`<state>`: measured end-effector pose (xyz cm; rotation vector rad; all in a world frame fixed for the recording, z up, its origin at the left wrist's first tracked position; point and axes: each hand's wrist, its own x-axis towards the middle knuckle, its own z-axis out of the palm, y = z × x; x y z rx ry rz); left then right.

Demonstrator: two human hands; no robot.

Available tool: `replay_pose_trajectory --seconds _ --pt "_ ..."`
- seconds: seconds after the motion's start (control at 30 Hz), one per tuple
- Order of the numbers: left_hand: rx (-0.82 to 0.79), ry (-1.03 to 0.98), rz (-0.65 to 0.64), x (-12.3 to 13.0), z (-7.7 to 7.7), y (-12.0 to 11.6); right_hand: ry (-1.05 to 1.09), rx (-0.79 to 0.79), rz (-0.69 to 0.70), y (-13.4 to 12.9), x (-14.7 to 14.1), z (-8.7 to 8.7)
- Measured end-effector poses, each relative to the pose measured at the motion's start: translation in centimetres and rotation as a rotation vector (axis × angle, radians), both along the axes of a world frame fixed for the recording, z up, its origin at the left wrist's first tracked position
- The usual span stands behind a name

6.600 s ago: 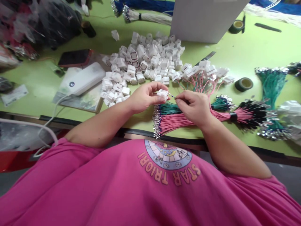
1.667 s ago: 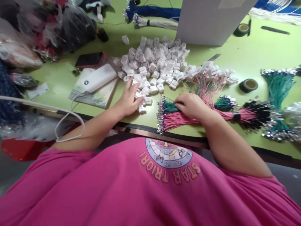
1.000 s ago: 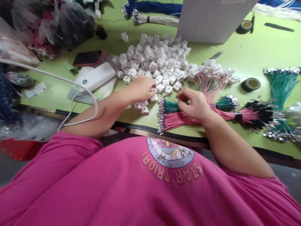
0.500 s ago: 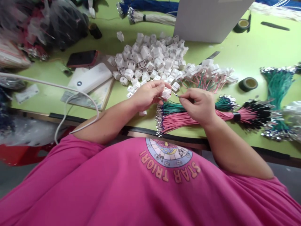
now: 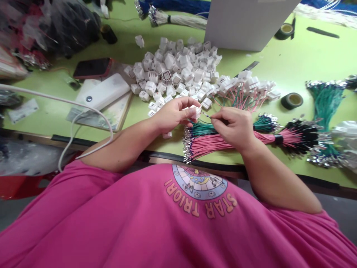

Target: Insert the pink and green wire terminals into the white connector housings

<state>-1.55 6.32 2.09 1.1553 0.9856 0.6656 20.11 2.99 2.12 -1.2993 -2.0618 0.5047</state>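
Between thumb and fingers, my left hand (image 5: 178, 113) grips a white plastic connector housing (image 5: 196, 111). My right hand (image 5: 232, 124) pinches a thin wire with a metal terminal (image 5: 206, 115), its tip pointing at the housing's right side. Whether the tip touches the housing I cannot tell. Beneath my right hand lie a pink wire bundle (image 5: 209, 145) and a green wire bundle (image 5: 203, 128), both with crimped metal ends. Just beyond my left hand spreads a heap of loose white housings (image 5: 178, 67). Right of the heap are housings with pink and green wires fitted (image 5: 245, 89).
Black tape rolls (image 5: 291, 100) and another green wire bundle (image 5: 325, 100) lie to the right. A grey-white box (image 5: 240, 26) stands at the back. On the left are a phone (image 5: 93, 68), a white power bank (image 5: 107, 93) and a white cable (image 5: 50, 95) crossing near my left arm.
The view has shifted slightly. My left hand has turned the housing a little, and its red marks no longer show. The right hand still holds the terminal close by.
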Motion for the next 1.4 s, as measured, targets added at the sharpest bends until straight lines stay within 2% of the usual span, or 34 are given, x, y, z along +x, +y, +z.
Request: replay_pose_trajectory --seconds 0.13,0.37,0.5,0.6,0.67,0.77,0.83,0.93,1.03,1.17,1.3,1.4 --pt "0.022 -0.004 -0.008 0.1 -0.1 -0.3 -0.021 -0.002 0.001 0.0 -0.1 -0.3" --pt "0.005 -0.045 0.004 0.7 -1.4 -1.0 -0.139 0.04 0.071 -0.2 -0.8 -1.6" --pt "0.065 0.04 0.037 0.6 -0.8 -0.6 -0.153 0.041 0.063 0.3 -0.3 -1.5" --pt "0.142 0.146 0.074 0.2 0.0 -0.1 -0.151 0.125 0.057 0.5 0.4 -0.5" --pt "0.187 0.168 0.081 -0.1 0.3 0.1 -0.218 0.15 0.201 0.2 0.5 0.0" --pt "0.228 0.177 0.07 -0.3 0.2 0.1 -0.456 0.064 0.471 -0.6 -0.1 0.1" --pt "0.234 0.189 0.068 -0.4 0.0 0.1 -0.569 0.023 0.51 -0.9 -0.6 -0.2" --pt "0.212 0.175 0.057 -0.5 -0.2 0.1 -0.507 -0.01 0.508 -0.8 -0.8 -0.4" --pt "0.14 0.113 0.027 -0.5 -0.1 0.0 -0.281 -0.107 0.496 -0.4 -0.2 -0.1" --pt "0.034 0.05 0.024 -0.2 0.4 -0.2 -0.012 -0.233 0.331 -0.2 0.4 0.3" --pt "-0.003 0.008 0.031 0.1 0.3 -0.2 0.037 -0.063 0.098 -0.5 0.2 0.0" --pt "-0.01 -0.025 0.035 0.1 -0.3 0.0 -0.049 0.034 0.076 -0.6 0.0 -0.3"
